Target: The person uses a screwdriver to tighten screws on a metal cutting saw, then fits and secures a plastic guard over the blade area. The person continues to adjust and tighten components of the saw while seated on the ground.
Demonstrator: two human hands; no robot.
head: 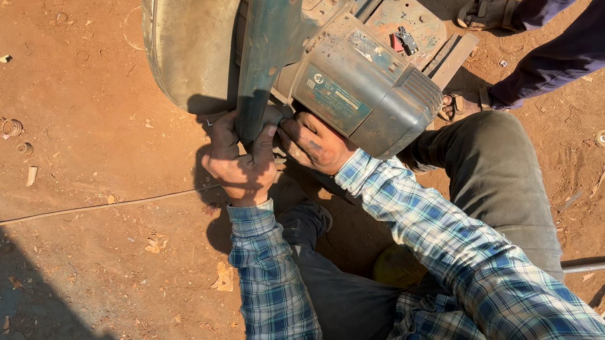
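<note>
Left hand (pixel 239 165) fingers clenched round chop saw (pixel 307 50) handle; right hand (pixel 314 143) fingers curled under motor housing (pixel 366 94), grip unclear.

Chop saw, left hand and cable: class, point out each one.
Chop saw (pixel 359 93), head view, grey motor housing.
Left hand (pixel 239 163), head view, back of hand.
Cable (pixel 73 212), head view, mid-length on the dirt.

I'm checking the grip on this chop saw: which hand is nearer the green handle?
Left. The left hand is wrapped around the lower end of the green handle; the right hand sits beside it, under the grey motor housing.
</note>
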